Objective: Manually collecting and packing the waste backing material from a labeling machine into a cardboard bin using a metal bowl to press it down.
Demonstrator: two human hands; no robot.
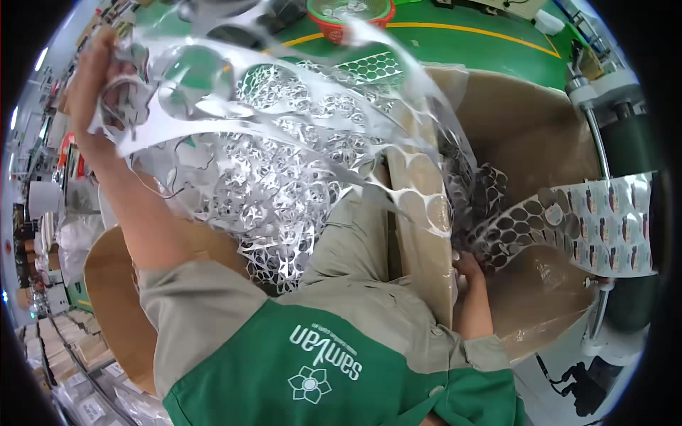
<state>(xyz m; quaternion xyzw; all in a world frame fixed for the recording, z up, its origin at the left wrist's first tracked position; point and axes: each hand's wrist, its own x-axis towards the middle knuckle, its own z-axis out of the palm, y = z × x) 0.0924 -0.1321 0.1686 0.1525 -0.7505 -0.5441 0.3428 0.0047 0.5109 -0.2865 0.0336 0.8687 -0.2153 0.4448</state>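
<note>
My left hand (96,99) is raised at the upper left, fingers closed on a clear, shiny film strip (213,124) punched with large round holes. The strip is blurred by motion and stretches rightward over the cardboard. Below it lies a big heap of punched film scrap (277,192). My right hand (467,268) is inside the right cardboard box, its fingers curled and partly hidden. Beside it, a strip of punched label web (522,231) runs down from the printed label sheet (614,224); whether the fingers grip this web cannot be made out.
A cardboard box (526,121) stands at my right, its near wall beside my leg. Rollers with a metal bar (599,142) are at the far right. Another cardboard piece (117,305) curves at my left. A red basket (334,30) stands on the green floor ahead.
</note>
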